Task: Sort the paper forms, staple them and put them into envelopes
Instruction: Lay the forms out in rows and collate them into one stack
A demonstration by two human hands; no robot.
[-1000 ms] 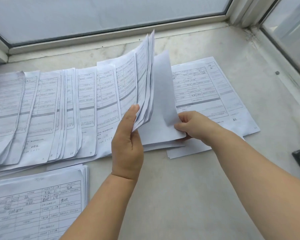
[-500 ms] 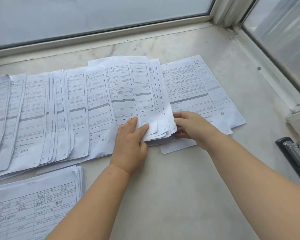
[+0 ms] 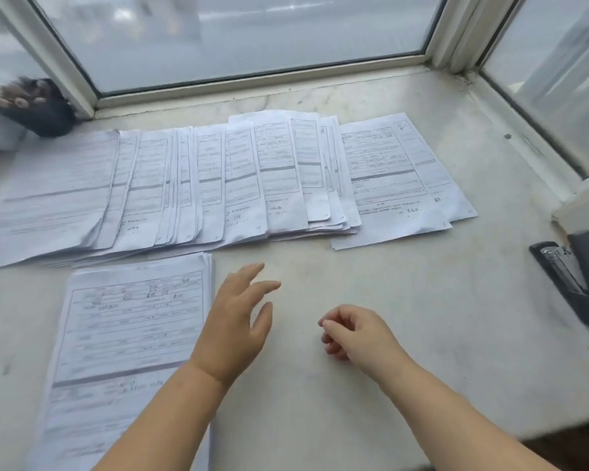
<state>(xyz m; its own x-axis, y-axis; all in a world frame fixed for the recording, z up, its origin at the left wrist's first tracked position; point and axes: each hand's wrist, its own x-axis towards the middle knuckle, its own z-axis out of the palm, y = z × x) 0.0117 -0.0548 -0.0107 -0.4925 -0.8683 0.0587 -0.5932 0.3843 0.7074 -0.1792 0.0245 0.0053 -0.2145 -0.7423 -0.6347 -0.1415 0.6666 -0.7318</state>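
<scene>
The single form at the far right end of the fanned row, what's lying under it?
Another white sheet lies under the rightmost form, its lower edge sticking out nearer the person. A third edge shows at the form's right side. Anything printed on them is covered.

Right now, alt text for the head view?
Both hands hover empty over a marble sill: left hand open, right hand loosely curled. Fanned forms lie beyond, another stack at left, stapler at right.
</scene>
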